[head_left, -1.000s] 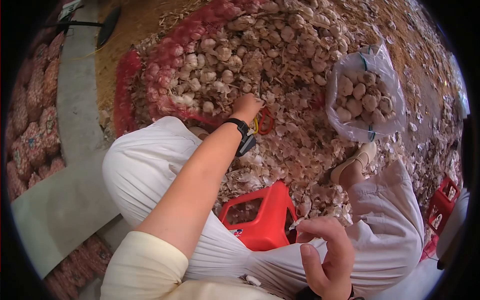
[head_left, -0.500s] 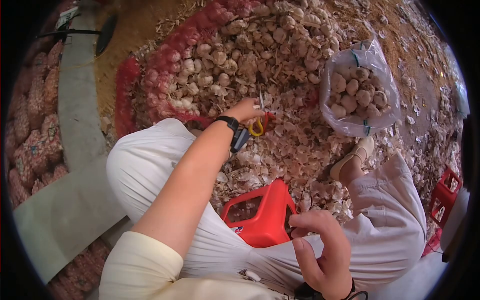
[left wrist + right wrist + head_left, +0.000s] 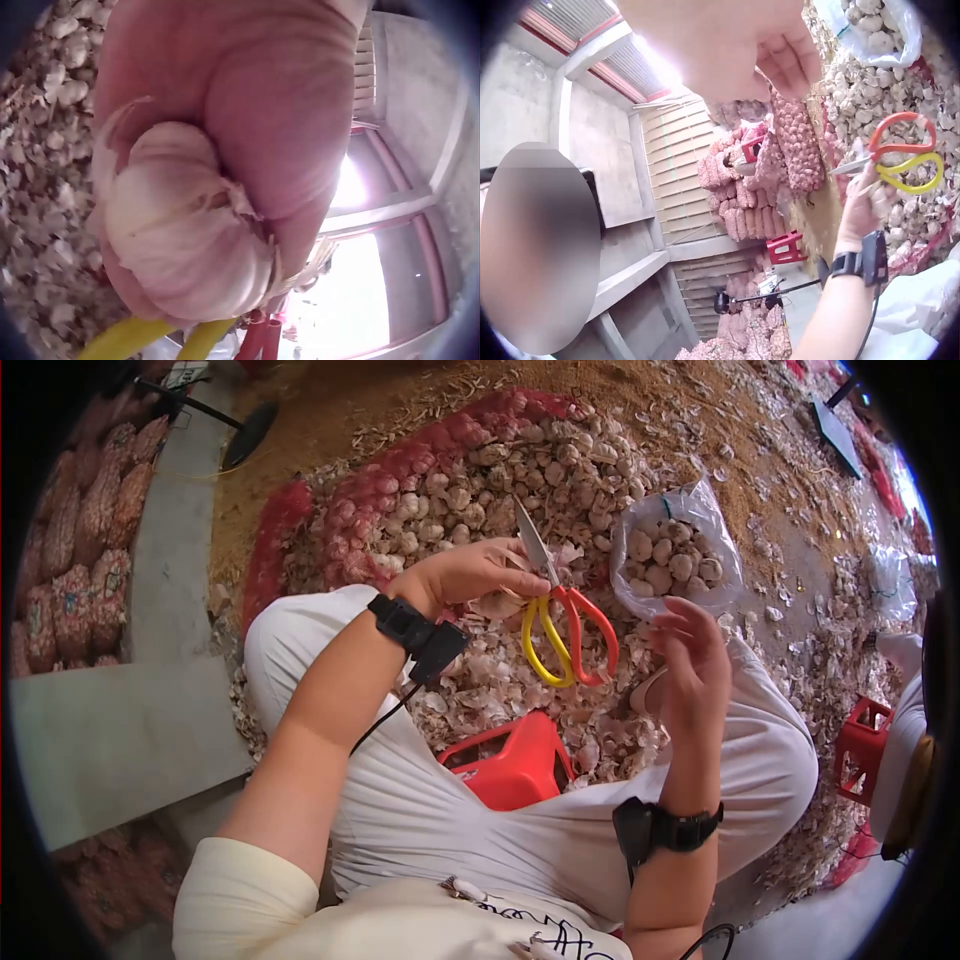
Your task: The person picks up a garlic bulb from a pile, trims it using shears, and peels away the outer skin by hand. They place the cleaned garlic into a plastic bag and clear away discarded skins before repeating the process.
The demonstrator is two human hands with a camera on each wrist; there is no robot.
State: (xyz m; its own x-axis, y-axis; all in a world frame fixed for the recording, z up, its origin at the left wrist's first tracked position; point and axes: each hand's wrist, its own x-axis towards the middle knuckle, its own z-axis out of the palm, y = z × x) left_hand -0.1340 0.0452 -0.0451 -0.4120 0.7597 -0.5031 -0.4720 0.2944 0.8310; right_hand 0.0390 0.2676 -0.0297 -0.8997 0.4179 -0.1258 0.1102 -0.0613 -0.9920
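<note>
My left hand point(image 3: 470, 574) holds scissors point(image 3: 575, 643) with one yellow and one orange-red handle, the blades pointing up and away. In the left wrist view, a pale garlic bulb point(image 3: 187, 232) with papery skin and roots sits in the curled palm, the scissor handles just below it. My right hand point(image 3: 692, 660) is held up over the right leg, fingers loosely bent and holding nothing, right of the scissors. Beyond both hands, a heap of garlic bulbs point(image 3: 460, 495) spills from a red net sack point(image 3: 345, 510).
A clear plastic bag point(image 3: 733, 582) of trimmed bulbs stands right of the heap. Loose garlic skins point(image 3: 480, 680) cover the floor. A red stool point(image 3: 520, 770) is between the legs, and another red stool point(image 3: 862, 750) is at far right. Filled net sacks point(image 3: 75, 610) line the left.
My left hand has come up from the heap's edge with the scissors, now brought closer and holding a garlic bulb. My right hand has risen from near the lap and moved forward.
</note>
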